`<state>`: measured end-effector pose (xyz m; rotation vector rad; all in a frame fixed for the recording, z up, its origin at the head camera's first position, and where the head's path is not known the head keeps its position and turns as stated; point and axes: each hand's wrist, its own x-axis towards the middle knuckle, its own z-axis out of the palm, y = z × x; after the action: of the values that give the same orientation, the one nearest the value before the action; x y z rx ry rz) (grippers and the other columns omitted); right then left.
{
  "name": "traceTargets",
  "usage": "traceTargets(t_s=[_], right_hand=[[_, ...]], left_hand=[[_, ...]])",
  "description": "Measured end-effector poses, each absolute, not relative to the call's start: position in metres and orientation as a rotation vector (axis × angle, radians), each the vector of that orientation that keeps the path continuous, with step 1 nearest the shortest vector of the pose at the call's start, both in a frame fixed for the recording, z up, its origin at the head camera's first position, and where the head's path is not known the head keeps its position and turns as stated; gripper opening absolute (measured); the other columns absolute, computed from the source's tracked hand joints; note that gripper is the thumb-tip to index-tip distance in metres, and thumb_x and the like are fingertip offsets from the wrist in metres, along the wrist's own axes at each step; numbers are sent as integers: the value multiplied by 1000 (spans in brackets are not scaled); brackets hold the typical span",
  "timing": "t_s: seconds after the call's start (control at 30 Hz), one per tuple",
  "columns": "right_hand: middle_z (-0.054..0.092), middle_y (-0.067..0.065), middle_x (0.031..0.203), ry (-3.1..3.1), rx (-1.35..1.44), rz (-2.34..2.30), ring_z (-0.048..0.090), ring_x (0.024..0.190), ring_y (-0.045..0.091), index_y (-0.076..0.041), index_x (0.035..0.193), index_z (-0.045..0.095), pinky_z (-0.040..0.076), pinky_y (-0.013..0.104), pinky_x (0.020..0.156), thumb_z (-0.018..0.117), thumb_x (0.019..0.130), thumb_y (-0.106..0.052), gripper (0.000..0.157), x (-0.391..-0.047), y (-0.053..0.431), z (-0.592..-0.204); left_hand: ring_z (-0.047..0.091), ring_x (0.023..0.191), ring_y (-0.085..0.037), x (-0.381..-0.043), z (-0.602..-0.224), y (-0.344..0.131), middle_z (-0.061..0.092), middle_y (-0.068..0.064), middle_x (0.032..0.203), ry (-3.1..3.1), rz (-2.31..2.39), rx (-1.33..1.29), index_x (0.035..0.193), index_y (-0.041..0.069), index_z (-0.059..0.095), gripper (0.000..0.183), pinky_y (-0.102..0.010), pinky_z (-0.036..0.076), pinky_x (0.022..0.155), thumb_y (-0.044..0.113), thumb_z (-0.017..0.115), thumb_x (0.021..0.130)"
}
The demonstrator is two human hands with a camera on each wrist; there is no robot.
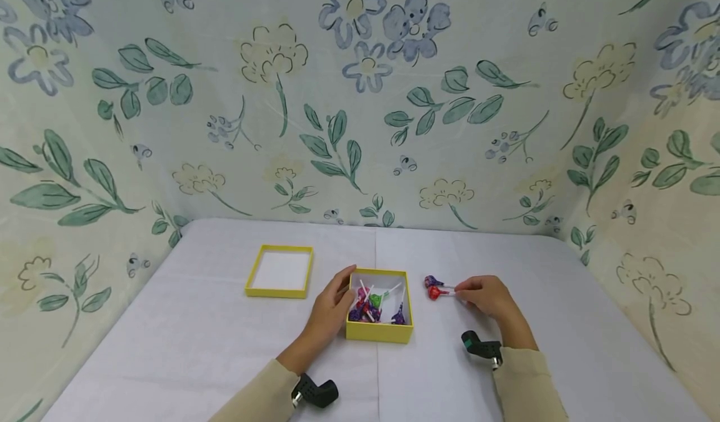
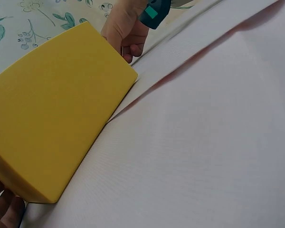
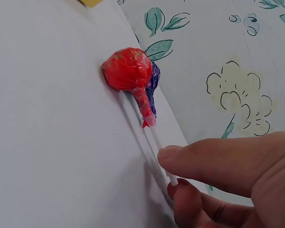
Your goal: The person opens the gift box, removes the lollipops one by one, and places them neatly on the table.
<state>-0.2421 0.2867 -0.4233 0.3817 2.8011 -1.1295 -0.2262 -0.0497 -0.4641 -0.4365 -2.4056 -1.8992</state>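
Observation:
A yellow box (image 1: 379,332) with a white inside stands on the cloth, holding several wrapped lollipops (image 1: 374,306). My left hand (image 1: 330,306) holds the box at its left side, fingers along that wall; the left wrist view shows fingertips (image 2: 7,209) against its lower corner. To the right of the box, my right hand (image 1: 488,296) pinches the white stick of a red lollipop (image 3: 129,70) between thumb and finger. Just behind it lies a purple lollipop (image 1: 432,281), its stick partly hidden by the red one in the right wrist view.
A yellow-rimmed lid (image 1: 277,293), white inside, lies on the left behind the box. White cloth (image 1: 225,347) covers the table, with a fold line down the middle. A floral curtain (image 1: 360,159) hangs at the back and sides.

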Motion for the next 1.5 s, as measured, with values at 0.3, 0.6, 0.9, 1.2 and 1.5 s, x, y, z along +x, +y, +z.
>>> traceTargets(t_s=[0.3,0.6,0.9,1.2,1.5], right_hand=[[63,10,89,2824,374,-1103,54,79,23,-4,101,71,44,23,60,67,89,-16,18,-240,283,-422],[64,9,93,2882,390,-1072,54,83,24,-6,100,70,44,19,60,67,89,-17,15,-244,279,-429],[64,11,95,2891,380,-1070,53,86,26,-6,101,70,46,25,65,66,89,-17,16,-243,281,-424],[63,15,102,2915,353,-1072,54,86,26,-6,103,70,51,29,68,65,91,-18,18,-241,280,-417],[63,15,107,2928,366,-1093,58,86,26,-6,107,69,55,35,71,64,92,-18,20,-240,275,-406]], left_hand=[[42,134,-19,-226,-464,-49,40,3,149,-2396,-1907,-452,145,33,40,47,-35,37,109,19,48,101],[42,134,-18,-226,-465,-49,41,5,148,-2403,-1910,-441,143,38,40,47,-33,38,108,19,48,101],[42,134,-18,-225,-463,-49,41,3,148,-2401,-1908,-458,148,23,39,48,-33,38,108,18,48,101],[42,134,-17,-224,-463,-49,40,5,148,-2409,-1906,-439,144,36,40,48,-33,37,109,19,48,101],[41,135,-17,-225,-465,-51,40,5,149,-2405,-1910,-447,146,33,39,48,-34,37,109,19,48,101]])
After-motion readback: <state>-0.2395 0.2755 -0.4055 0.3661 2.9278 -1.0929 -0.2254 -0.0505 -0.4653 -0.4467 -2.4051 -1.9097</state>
